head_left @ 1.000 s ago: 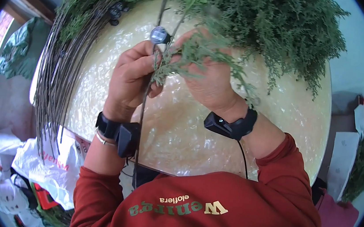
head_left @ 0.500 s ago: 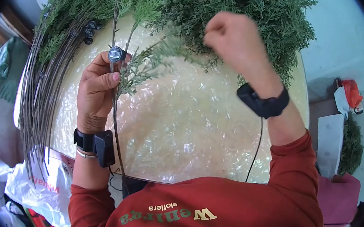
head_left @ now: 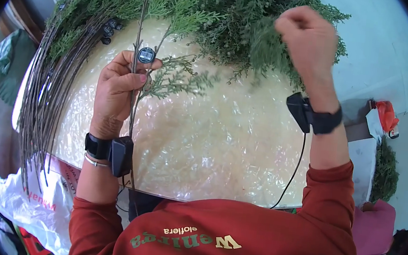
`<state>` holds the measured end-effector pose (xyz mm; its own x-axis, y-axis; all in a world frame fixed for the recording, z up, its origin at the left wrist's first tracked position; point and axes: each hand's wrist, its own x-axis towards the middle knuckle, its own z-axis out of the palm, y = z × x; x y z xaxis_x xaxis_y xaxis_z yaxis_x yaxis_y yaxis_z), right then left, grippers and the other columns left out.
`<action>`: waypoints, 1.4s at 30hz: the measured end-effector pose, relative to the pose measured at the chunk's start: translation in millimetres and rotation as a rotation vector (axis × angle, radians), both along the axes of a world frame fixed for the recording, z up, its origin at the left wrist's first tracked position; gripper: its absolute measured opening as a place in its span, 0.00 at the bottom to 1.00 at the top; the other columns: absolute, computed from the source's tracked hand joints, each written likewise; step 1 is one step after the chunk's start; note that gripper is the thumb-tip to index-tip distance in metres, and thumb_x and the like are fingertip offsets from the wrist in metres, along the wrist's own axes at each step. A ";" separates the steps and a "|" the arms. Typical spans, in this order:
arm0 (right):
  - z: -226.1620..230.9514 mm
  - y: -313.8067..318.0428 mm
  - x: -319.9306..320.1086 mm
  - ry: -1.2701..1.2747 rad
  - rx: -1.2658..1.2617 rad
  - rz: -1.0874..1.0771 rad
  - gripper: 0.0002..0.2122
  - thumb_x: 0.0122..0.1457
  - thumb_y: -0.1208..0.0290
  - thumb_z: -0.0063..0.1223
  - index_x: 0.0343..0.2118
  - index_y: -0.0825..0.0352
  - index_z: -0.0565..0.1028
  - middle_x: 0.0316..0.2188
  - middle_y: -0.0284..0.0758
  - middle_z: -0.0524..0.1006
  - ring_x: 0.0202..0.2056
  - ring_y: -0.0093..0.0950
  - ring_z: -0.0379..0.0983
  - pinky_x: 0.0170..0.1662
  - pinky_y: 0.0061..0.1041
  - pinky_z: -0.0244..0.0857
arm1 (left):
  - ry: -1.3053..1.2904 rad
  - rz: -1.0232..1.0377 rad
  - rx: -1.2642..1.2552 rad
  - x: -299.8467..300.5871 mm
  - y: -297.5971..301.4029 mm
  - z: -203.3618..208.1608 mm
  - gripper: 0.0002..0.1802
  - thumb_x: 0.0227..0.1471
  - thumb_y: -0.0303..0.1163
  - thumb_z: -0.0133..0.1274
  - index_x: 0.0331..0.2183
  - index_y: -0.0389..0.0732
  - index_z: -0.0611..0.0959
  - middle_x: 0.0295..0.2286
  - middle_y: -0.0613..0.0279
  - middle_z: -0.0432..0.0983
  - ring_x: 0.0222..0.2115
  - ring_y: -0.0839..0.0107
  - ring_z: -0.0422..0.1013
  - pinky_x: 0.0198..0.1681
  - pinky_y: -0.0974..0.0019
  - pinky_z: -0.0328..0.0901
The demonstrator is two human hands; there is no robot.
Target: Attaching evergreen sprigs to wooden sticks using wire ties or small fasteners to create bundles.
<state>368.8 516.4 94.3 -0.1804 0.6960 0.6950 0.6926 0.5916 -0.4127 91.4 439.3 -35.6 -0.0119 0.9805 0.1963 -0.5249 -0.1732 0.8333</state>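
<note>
My left hand (head_left: 120, 85) is closed around the thin brown stems of a green conifer branch (head_left: 133, 105), which stands upright over the near left of the table. A small dark disc with a white label (head_left: 146, 55) sits at its fingertips, against the stems. Feathery leaves of a side shoot (head_left: 174, 82) spread to the right of these fingers. Raised at the far right, my right hand (head_left: 307, 36) has its fingers curled together. A blurred green sprig (head_left: 267, 47) hangs beside them and appears held there, partly merging with the foliage pile behind.
A big heap of green foliage (head_left: 225, 18) covers the table's far side. Long bare-stemmed branches (head_left: 64, 88) lie along the left, near several black discs (head_left: 108, 33). Shiny film covers the table (head_left: 216, 149). White plastic bags (head_left: 36, 209) lie lower left; a cable (head_left: 292, 176) trails from my right wrist.
My right hand has moved right and slightly away, with the blurred sprig shifting the same way. My left hand and its branch have moved slightly right.
</note>
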 end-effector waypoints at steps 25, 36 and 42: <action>-62.4 -19.3 77.8 -0.589 -0.321 -0.159 0.07 0.39 0.80 0.45 0.24 0.72 0.73 0.17 0.43 0.71 0.22 0.34 0.70 0.27 0.29 0.63 | 0.048 0.206 0.098 -8.7 0.8 5.1 0.13 0.38 0.13 0.49 0.30 0.37 0.73 0.32 0.58 0.76 0.24 0.81 0.68 0.28 0.81 0.62; -20.1 -12.0 58.2 0.015 -0.229 -0.133 0.11 0.46 0.82 0.47 0.35 0.66 0.74 0.26 0.33 0.74 0.23 0.23 0.69 0.27 0.18 0.63 | 0.149 0.291 0.022 2.3 -3.9 8.7 0.11 0.37 0.15 0.53 0.29 0.35 0.75 0.29 0.61 0.76 0.22 0.84 0.66 0.23 0.81 0.60; -27.5 -19.5 -5.3 0.777 -0.614 0.695 0.09 0.52 0.80 0.49 0.37 0.65 0.73 0.32 0.39 0.74 0.26 0.27 0.71 0.26 0.24 0.67 | 0.114 0.307 0.020 20.3 -2.7 9.0 0.10 0.38 0.16 0.53 0.29 0.34 0.75 0.28 0.61 0.76 0.19 0.84 0.66 0.21 0.81 0.59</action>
